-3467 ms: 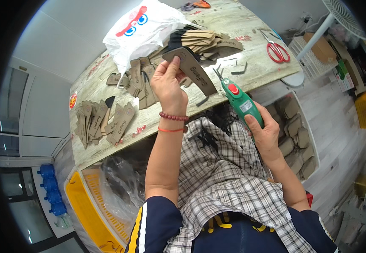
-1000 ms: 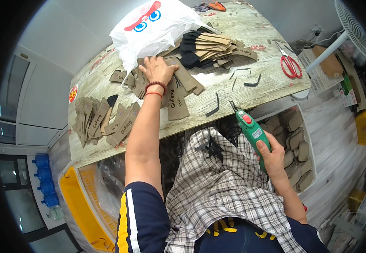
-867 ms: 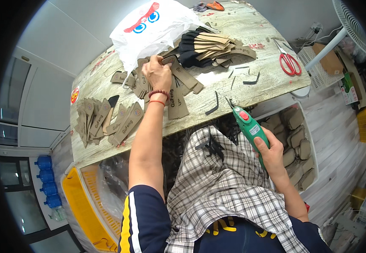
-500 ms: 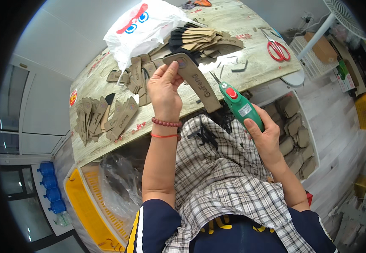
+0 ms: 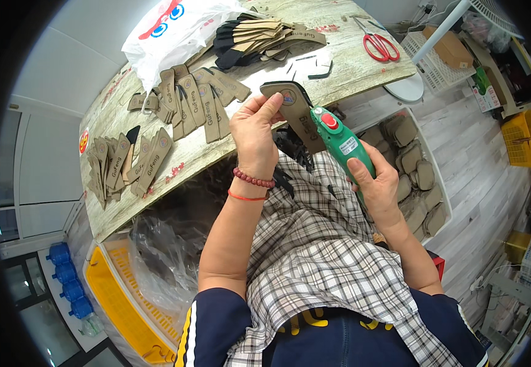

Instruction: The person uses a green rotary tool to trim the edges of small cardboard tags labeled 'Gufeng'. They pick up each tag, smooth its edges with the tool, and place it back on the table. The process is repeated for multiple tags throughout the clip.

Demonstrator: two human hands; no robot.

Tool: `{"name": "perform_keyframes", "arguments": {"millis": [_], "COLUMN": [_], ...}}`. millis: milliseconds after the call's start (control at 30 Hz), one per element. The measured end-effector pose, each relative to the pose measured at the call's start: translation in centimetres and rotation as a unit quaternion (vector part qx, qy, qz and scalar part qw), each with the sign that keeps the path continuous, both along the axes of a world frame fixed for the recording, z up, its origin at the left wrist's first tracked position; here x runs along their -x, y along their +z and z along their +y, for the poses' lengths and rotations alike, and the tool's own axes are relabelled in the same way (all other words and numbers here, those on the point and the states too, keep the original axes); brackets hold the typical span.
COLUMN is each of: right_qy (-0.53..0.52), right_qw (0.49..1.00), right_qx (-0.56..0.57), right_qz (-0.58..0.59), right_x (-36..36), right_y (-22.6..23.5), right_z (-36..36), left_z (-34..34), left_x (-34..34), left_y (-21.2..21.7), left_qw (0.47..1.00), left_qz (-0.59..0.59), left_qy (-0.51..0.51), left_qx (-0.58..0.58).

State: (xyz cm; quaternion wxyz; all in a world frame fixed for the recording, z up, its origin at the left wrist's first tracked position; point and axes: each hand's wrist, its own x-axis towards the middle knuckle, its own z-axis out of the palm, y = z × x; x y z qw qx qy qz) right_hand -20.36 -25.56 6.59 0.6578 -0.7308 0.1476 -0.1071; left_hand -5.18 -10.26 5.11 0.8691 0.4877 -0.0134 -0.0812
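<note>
My left hand (image 5: 255, 136) pinches the upper end of a tan fabric strip (image 5: 301, 122) with a round emblem and dark lettering. A black edge shows along the strip's far side. My right hand (image 5: 375, 186) is wrapped round green handheld electric scissors (image 5: 346, 145) with a red button. Their front end meets the strip's right edge; the blades are hidden there. Black scraps (image 5: 285, 182) lie on the checked apron (image 5: 320, 244) over my lap, below the strip.
Similar strips lie in a spread group (image 5: 199, 101) and a left pile (image 5: 118, 165) on the worn table (image 5: 173, 165). Beyond are a black-and-tan stack (image 5: 247, 40), a white plastic bag (image 5: 173, 43) and red-handled scissors (image 5: 380, 48). A white bin (image 5: 451, 214) holds tan pieces.
The electric scissors have come up to the strip's right edge, where a gap was before. The strip is turned, showing its black edge. My view has shifted a little to the right.
</note>
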Motion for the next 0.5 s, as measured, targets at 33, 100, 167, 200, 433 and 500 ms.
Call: {"name": "perform_keyframes", "arguments": {"millis": [33,100,167,200,433,500], "right_qy": [0.0,0.002,0.005,0.008,0.019,0.024], "right_qw": [1.0,1.0,1.0,1.0,1.0,0.999], "right_qx": [-0.005,-0.011,-0.012,-0.013,-0.021,-0.02], "right_qz": [0.0,0.0,-0.001,-0.001,0.011,0.019], "right_x": [0.0,-0.1,-0.2,-0.3,-0.2,-0.1], "right_y": [0.0,0.0,0.0,-0.1,-0.1,0.0], "right_z": [0.0,0.0,0.0,-0.1,-0.3,-0.3], "left_z": [0.0,0.1,0.3,0.4,1.5,1.7], "left_x": [0.1,0.2,0.4,0.5,0.5,0.2], "left_y": [-0.2,-0.3,-0.3,-0.4,0.5,0.4], "left_qw": [1.0,1.0,0.999,0.999,0.99,0.989], "left_qz": [-0.002,0.004,0.001,-0.004,-0.054,-0.057], "left_qy": [0.0,-0.009,-0.02,-0.026,-0.032,-0.027], "left_qx": [-0.005,-0.019,-0.034,-0.043,-0.127,-0.133]}}
